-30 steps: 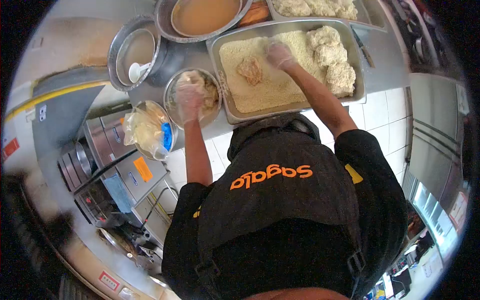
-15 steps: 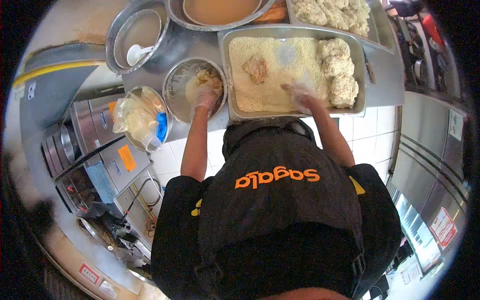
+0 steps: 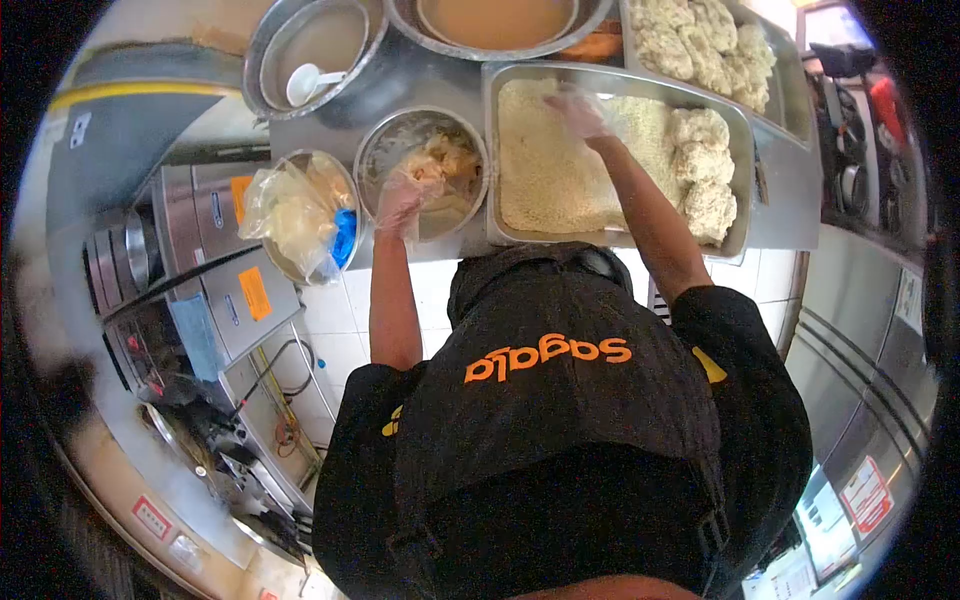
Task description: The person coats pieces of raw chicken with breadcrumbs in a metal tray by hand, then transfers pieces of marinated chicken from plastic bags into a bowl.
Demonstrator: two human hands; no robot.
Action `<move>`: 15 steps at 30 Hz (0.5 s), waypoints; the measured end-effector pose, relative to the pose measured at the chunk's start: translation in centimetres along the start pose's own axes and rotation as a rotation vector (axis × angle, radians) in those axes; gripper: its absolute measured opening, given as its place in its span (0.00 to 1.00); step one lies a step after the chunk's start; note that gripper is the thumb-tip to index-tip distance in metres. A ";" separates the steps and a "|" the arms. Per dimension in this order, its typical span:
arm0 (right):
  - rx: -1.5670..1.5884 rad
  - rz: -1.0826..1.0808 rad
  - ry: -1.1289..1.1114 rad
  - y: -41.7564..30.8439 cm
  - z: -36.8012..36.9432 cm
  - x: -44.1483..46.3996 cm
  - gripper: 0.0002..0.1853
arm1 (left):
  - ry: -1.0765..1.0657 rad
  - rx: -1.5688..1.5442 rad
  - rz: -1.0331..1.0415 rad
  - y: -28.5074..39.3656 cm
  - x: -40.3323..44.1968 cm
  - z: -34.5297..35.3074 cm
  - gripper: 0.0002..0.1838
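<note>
My left hand (image 3: 402, 197), in a clear plastic glove, reaches into a steel bowl (image 3: 366, 180). Its fingers are closed on a wet piece of battered chicken (image 3: 440, 160). My right hand (image 3: 583, 114), gloved too, is over the far left part of a deep steel tray (image 3: 490, 150) of pale breading crumbs (image 3: 550, 185). Its fingers look stretched out and apart, slightly blurred, with nothing visible in them. Several breaded chicken pieces (image 3: 705, 165) are lined up along the tray's right side.
Left of the bowl stands a container with a plastic bag (image 3: 285, 215) in it. Behind are a basin with a white ladle (image 3: 308, 84) and a large basin of brownish liquid (image 3: 495, 20). Another tray (image 3: 790, 85) of breaded pieces sits at the back right. The counter's front edge is near me.
My right hand has moved across the crumbs to the far left. The bare chicken piece lying there is no longer visible. My left hand has lifted slightly with chicken; the view has shifted.
</note>
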State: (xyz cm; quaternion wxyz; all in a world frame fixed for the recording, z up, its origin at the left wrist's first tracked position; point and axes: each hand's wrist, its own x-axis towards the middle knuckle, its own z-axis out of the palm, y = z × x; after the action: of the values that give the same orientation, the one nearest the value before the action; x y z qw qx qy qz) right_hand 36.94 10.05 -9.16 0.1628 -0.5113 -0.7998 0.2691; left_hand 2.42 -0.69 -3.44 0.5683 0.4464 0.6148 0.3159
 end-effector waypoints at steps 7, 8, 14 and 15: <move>-0.218 0.347 -0.568 -7.4 0.8 3.1 0.32 | 0.166 -0.305 0.105 5.0 -2.9 -0.3 0.14; -0.300 0.252 -0.331 -7.5 1.9 1.0 0.31 | 0.161 -0.346 0.073 5.5 -2.9 0.0 0.13; -0.422 0.102 0.121 -9.1 1.8 -3.7 0.23 | 0.187 -0.200 0.188 2.3 -1.2 -0.2 0.15; -0.408 0.123 0.095 -9.3 1.8 -3.5 0.23 | 0.220 0.048 0.235 -1.3 -0.7 -1.0 0.14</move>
State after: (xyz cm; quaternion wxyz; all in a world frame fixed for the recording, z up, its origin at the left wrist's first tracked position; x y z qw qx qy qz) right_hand 30.65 3.33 -4.97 0.0767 -0.5937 -0.7963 0.0865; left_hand 1.19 -1.72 -4.13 0.4456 0.4915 0.6244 0.4124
